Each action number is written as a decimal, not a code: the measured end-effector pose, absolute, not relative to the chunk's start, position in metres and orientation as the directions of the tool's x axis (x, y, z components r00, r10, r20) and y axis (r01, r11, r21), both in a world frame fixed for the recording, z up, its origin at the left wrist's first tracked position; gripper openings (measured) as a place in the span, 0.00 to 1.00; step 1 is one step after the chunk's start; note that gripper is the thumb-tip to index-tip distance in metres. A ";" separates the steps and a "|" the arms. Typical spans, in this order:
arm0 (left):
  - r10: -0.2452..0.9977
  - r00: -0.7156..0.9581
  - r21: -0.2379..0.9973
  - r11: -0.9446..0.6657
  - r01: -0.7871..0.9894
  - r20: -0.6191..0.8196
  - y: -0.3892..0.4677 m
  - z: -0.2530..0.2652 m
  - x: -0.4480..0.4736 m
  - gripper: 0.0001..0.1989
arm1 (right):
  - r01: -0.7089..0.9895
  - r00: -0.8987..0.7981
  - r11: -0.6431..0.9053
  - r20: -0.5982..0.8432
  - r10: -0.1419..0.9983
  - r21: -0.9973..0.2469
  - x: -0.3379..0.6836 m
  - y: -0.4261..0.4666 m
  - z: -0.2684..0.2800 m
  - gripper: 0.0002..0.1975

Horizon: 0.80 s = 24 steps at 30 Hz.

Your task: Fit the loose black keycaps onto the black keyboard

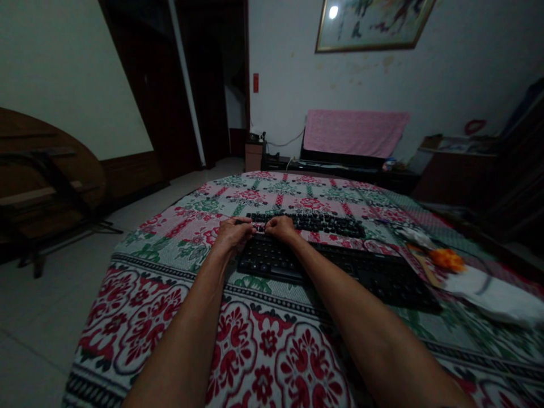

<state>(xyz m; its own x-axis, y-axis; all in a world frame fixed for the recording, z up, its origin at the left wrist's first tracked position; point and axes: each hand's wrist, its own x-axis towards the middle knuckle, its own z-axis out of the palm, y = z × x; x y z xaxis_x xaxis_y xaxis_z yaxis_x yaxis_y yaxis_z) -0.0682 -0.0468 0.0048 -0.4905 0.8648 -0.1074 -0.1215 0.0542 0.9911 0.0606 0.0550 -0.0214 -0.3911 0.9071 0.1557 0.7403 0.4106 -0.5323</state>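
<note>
Two pieces of work were noted on the patterned tablecloth: a full-length black keyboard, lying flat and slantwise under the forearms, and a band of loose black keycaps, spread just beyond its far edge. Both hands were held over the keyboard's far left end, near the left end of the keycap band.

Grip: the left hand was closed, with a slim dark item apparently clamped along the fingers. The fingertips of the right hand were drawn together in a pinch; what lay between them could not be told. A small dark piece was seen between the two sets of fingertips; which hand bore it was not resolved.

Handling (judged): the keyboard was taken to be light for its length, stiff, and apt to slide with the cloth; hold was best taken by its short ends or long edges. The keycaps were judged very light, hard, smooth and easily flicked away; they were to be pinched by opposite side walls, pressed gently, since any thin stems beneath could be snapped by twisting.
</note>
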 end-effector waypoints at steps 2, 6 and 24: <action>0.868 -0.485 0.992 0.059 -0.116 -0.108 -0.048 0.005 -0.067 0.17 | 0.742 -0.383 0.409 0.165 0.909 -0.530 0.059 0.056 -0.022 0.07; 0.865 -0.491 0.995 0.070 -0.077 -0.099 -0.049 0.006 -0.066 0.17 | 0.758 -0.374 0.404 0.167 0.912 -0.512 0.057 0.059 -0.024 0.07; 0.904 -0.421 0.997 0.069 -0.042 -0.080 -0.053 0.010 -0.064 0.16 | 0.746 -0.316 0.414 0.270 0.909 -0.522 0.069 0.052 -0.015 0.11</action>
